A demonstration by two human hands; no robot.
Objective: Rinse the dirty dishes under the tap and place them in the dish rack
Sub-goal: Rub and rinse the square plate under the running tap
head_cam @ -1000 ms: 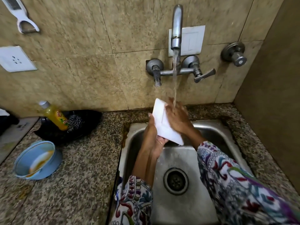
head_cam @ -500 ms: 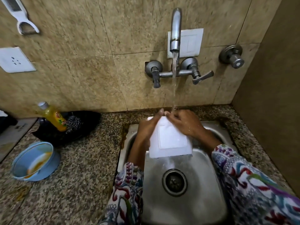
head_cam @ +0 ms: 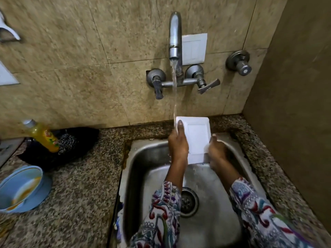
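Both hands, left hand [head_cam: 178, 143] and right hand [head_cam: 216, 149], pinch the white rectangular plate's [head_cam: 197, 138] long edges, its long axis reaching toward the steel tap [head_cam: 174, 38].

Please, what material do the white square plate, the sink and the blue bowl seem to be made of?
White square plate: probably glazed ceramic or melamine; smooth, opaque, cannot tell which.
Sink: stainless steel; brushed grey with dull reflections.
Blue bowl: likely plastic; matte, even colour.

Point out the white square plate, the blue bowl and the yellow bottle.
White square plate [head_cam: 198, 135]: head view, its flat centre.
Blue bowl [head_cam: 10, 185]: head view, its inner wall.
Yellow bottle [head_cam: 43, 136]: head view, mid body by the label.
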